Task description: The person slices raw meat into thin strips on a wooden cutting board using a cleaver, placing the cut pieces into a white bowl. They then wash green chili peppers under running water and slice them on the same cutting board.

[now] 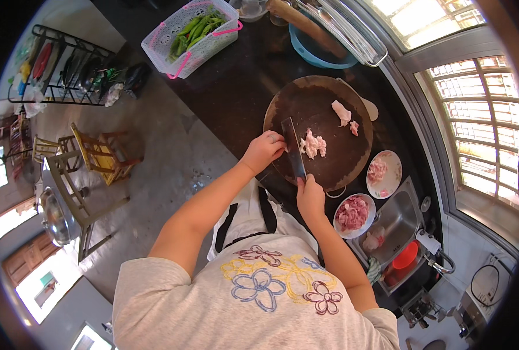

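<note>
Gripping the cleaver (294,150) by its handle, the right hand (310,196) is closed around it, blade edge down on the round board (317,131). The left hand (263,150) rests curled against the blade's flat, holding nothing. Just right of the blade lies a small pile of sliced meat (313,144); two uncut pieces (342,112) sit further back. Slicing looks midway; the next cut likely calls for drawing a piece under the blade, fingertips tucked.

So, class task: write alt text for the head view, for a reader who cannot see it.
Both hands work a steel cleaver on a round dark wooden chopping board: the right hand holds its handle, the left hand touches its blade beside pale sliced raw meat.
</note>
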A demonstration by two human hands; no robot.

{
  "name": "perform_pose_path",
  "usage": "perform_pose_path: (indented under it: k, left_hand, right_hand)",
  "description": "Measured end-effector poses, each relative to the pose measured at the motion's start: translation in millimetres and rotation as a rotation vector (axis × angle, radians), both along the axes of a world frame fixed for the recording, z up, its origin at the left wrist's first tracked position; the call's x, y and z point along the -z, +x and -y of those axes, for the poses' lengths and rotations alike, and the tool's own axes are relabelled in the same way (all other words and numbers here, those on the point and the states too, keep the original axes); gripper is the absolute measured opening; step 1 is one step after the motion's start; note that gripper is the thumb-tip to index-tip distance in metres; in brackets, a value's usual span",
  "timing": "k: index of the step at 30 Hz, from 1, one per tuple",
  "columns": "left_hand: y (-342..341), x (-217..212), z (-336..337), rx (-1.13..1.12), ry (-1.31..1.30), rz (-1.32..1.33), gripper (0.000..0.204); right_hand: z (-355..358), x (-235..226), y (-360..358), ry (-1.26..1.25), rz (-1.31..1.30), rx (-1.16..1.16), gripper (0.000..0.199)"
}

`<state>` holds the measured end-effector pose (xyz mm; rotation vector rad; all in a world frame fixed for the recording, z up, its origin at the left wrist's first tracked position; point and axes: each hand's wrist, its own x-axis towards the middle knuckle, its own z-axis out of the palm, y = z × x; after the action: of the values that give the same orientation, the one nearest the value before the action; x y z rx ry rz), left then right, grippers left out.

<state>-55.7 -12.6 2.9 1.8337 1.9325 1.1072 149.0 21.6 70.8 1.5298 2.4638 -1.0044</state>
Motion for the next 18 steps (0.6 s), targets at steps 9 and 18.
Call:
perform_pose_path:
  k: [9, 18]
  left_hand:
    - [1, 5, -5, 0.045, -0.004, -0.045, 0.017]
    - [1, 5, -3, 0.037, 0.017, -0.017, 0.019]
  right_hand:
    - [-26, 14, -53, 0.054, -0.023, 0.009, 0.026]
    - [-12, 10, -33, -0.001, 0.029, 0.008, 0.025]
